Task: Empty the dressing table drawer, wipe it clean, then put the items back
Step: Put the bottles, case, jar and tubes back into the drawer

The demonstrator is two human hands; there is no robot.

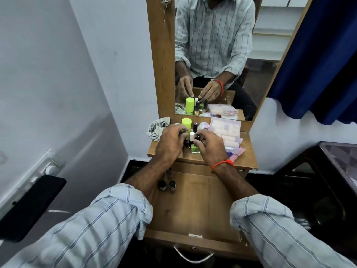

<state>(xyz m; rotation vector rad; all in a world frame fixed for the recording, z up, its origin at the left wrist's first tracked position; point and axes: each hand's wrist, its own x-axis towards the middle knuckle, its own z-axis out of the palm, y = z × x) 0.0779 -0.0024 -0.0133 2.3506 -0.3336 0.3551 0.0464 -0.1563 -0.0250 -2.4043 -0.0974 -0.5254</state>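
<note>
I sat at a narrow wooden dressing table [249, 151] set against a pale wall, its tall mirror [218, 55] framed in the same warm wood, a key hanging from a lock [166, 1] on the frame. A deep blue curtain [318, 64] hung to my right, above a dark glossy cabinet [338, 161]; a black phone [31, 206] lay at my left.

The drawer [193, 209] was pulled out toward me, its long axis running from the table to my lap, with a curved metal handle [193, 256] at the near end. Its floor was smooth, bare laminate, except for a few small dark-capped bottles [167, 182] standing upright in the far left corner.

On the tabletop the small things crowded together: a lime-green cylinder [186, 123] standing upright, a white-capped bottle [191, 136], a squat green nail polish bottle [194, 148], a black-capped bottle [195, 126] behind them. A crumpled striped cloth [157, 128] lay at the left, a clear plastic compartment box [226, 130] at the right, tilted over pink packets.

My left hand [171, 141] curled over the cluster beside the green cylinder; what its fingers closed on, I could not tell. My right hand [210, 147], an orange thread [222, 164] at the wrist, pinched a little black cap [198, 135] between thumb and fingertips. Both striped sleeves were rolled to the elbow.
</note>
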